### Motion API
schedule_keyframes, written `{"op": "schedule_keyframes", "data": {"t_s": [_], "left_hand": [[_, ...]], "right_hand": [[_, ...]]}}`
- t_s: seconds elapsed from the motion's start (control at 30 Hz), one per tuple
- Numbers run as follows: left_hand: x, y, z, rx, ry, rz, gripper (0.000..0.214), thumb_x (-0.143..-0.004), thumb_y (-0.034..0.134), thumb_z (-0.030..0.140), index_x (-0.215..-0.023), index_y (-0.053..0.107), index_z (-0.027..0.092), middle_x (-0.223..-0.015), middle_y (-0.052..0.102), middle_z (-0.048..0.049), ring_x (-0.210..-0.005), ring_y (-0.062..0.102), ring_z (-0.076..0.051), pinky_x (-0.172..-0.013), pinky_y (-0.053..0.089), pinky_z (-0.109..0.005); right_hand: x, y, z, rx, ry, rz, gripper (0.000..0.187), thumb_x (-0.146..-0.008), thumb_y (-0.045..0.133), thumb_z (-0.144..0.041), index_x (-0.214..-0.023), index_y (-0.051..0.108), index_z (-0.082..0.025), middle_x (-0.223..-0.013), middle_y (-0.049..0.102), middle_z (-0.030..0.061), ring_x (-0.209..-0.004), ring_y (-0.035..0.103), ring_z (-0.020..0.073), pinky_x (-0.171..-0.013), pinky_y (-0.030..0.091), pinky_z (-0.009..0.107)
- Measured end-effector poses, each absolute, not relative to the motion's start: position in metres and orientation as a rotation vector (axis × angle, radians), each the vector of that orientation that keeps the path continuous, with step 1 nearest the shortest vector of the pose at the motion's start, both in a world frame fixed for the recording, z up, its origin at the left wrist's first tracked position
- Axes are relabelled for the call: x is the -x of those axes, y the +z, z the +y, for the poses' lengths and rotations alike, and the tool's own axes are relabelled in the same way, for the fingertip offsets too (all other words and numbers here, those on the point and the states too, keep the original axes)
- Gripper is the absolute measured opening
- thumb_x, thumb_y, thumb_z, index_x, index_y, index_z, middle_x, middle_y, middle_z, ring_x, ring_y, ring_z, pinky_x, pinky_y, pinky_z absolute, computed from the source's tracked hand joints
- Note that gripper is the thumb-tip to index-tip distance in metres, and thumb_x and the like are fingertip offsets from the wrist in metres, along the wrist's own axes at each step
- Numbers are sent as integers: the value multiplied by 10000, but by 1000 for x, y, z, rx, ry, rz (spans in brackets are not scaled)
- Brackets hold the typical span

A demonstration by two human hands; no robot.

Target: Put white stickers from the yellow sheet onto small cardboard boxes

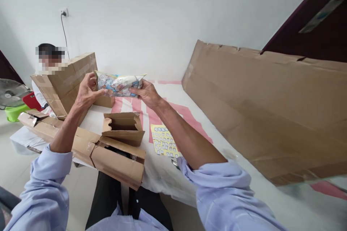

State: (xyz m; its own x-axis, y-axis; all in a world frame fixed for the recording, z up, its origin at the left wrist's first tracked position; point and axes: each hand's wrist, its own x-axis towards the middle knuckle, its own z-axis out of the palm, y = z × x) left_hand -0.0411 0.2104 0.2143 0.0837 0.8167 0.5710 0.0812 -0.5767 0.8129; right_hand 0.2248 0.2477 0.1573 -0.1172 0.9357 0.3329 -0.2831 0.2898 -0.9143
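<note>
Between my two hands, above the table, is a crinkled plastic packet (pixel 119 83) with a colourful blue and white print; its contents cannot be made out. My left hand (pixel 89 90) grips its left end, thumb along the lower front. On the right end, my right hand (pixel 146 92) pinches it with the thumb in front. Below the packet stands a small open cardboard box (pixel 124 138). Nearer to me lies a long cardboard box (pixel 116 160) with its top slit open and something dark inside. A yellow sticker sheet (pixel 164 139) with small printed shapes lies under my right forearm.
A large cardboard panel (pixel 260 112) stands along the table's right side. Stacked cardboard boxes (pixel 67 86) rise at the left, with a person (pixel 40 92) behind them. Pink strips (pixel 187 115) lie on the white table cover (pixel 200 140). A fan (pixel 12 94) is at far left.
</note>
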Motion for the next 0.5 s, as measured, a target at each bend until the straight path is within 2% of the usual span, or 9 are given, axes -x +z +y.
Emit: {"op": "schedule_keyframes", "data": {"t_s": [0.07, 0.13, 0.2, 0.3, 0.4, 0.43, 0.5], "left_hand": [[44, 210, 230, -1815, 1522, 910, 870, -427, 1114, 166, -1204, 723, 203, -1151, 751, -54, -1219, 731, -287, -888, 600, -237], [50, 201, 255, -1793, 1498, 955, 914, -363, 1110, 128, -1188, 721, 183, -1121, 741, -54, -1177, 731, -278, -871, 593, -235], [59, 190, 281, -1718, 1409, 1047, 795, -378, 1103, 144, -1081, 731, 165, -1008, 748, -47, -1002, 747, -247, -773, 590, -242], [77, 169, 315, -1581, 1231, 1188, 552, -437, 1077, 178, -841, 701, 164, -801, 739, -24, -712, 689, -182, -615, 559, -249], [93, 145, 342, -1502, 1168, 1273, 482, -432, 1037, 118, -718, 654, 170, -678, 703, 16, -600, 626, -124, -566, 520, -207], [97, 135, 350, -1491, 1153, 1295, 471, -429, 1025, 98, -695, 643, 169, -651, 691, 25, -579, 611, -111, -555, 505, -193], [102, 116, 366, -1468, 1131, 1340, 457, -436, 1006, 72, -664, 622, 170, -596, 657, 40, -534, 577, -94, -522, 463, -173]], "right_hand": [[-213, 142, 261, 708, 1126, -1273, 582, -552, 1062, -445, -842, 597, -250, -802, 656, -46, -795, 647, 155, -628, 524, 248], [-201, 128, 274, 735, 1108, -1280, 593, -566, 1045, -470, -808, 549, -252, -770, 615, -56, -758, 610, 140, -628, 517, 246], [-195, 117, 284, 760, 1106, -1326, 589, -585, 1033, -478, -808, 537, -252, -781, 621, -48, -758, 602, 142, -651, 535, 256], [-202, 103, 292, 846, 1113, -1561, 532, -619, 1023, -453, -871, 606, -236, -867, 697, 8, -815, 648, 183, -697, 572, 299], [-224, 85, 293, 1012, 1089, -1915, 533, -580, 1035, -403, -957, 706, -219, -995, 759, 78, -923, 699, 248, -749, 587, 342], [-231, 78, 292, 1078, 1070, -2032, 518, -561, 1039, -388, -936, 723, -222, -985, 764, 82, -916, 705, 261, -742, 579, 352], [-244, 64, 290, 1183, 1031, -2214, 391, -585, 1018, -354, -789, 708, -232, -830, 739, 60, -796, 689, 259, -688, 543, 365]]}}
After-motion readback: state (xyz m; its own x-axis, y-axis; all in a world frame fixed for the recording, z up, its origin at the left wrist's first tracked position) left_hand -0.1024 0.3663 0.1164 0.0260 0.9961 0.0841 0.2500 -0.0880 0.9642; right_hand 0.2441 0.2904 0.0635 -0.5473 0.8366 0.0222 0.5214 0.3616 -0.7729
